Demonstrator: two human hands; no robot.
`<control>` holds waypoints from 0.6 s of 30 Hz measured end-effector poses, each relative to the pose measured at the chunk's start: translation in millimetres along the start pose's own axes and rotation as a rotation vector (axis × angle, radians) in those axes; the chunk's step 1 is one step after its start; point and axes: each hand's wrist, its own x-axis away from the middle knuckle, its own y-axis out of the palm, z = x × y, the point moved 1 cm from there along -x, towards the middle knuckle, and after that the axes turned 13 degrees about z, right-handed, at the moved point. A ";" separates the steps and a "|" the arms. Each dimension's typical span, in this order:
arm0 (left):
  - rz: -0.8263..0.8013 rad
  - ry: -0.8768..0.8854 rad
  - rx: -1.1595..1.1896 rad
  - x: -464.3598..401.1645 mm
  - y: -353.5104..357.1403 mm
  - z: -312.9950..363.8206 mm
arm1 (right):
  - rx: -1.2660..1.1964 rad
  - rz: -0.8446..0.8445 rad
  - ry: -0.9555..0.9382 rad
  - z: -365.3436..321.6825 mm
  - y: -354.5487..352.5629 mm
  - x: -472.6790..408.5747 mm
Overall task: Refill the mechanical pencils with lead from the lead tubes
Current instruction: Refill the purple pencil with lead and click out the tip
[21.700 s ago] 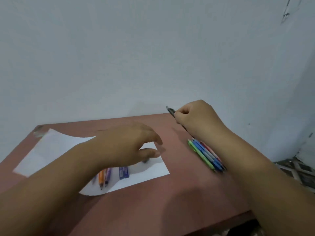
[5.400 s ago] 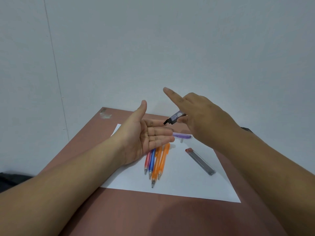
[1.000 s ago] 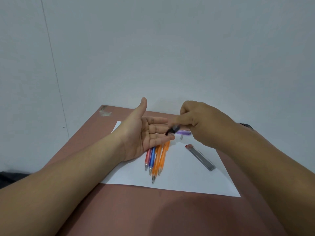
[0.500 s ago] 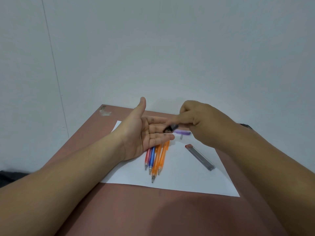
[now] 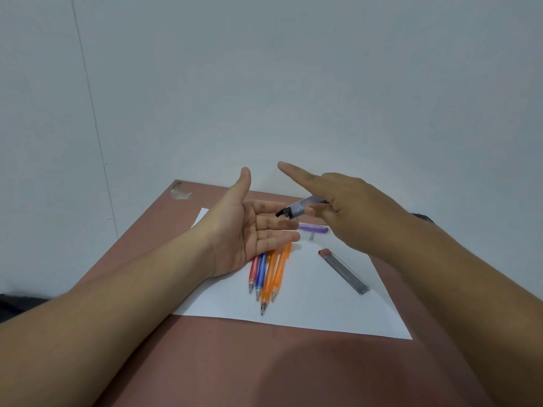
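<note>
My left hand (image 5: pixel 249 230) is held palm up above the paper, fingers straight and thumb raised. My right hand (image 5: pixel 349 212) holds a grey lead tube (image 5: pixel 298 210) with a black cap end, tilted down toward the left palm; its index finger is raised and straight above the tube. Several mechanical pencils (image 5: pixel 269 273), red, blue and two orange, lie side by side on the white paper (image 5: pixel 308 306), tips toward me. A second lead tube (image 5: pixel 343 270) with a red cap lies to their right. A purple pencil (image 5: pixel 313 228) lies behind the hands.
The brown table (image 5: pixel 264 365) runs to a white wall at the back. A small grey piece (image 5: pixel 311 236) lies on the paper near the purple pencil. A dark object (image 5: pixel 423 217) shows behind my right forearm.
My right hand lifted its index finger off the lead tube and raised the tube slightly above the left palm. The left hand stayed in place.
</note>
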 end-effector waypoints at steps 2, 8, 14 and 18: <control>-0.008 -0.003 -0.001 0.6 0.1 0.0 | 0.004 0.040 0.006 2.5 2.7 1.8; -0.005 0.005 0.001 1.5 0.9 0.3 | 0.044 0.031 -0.040 7.8 2.4 -0.3; 0.010 0.004 -0.005 2.6 1.6 0.6 | 0.061 0.101 -0.049 8.0 3.3 -0.2; 0.005 -0.004 0.002 2.7 1.2 0.5 | 0.098 0.168 -0.099 9.1 5.6 0.1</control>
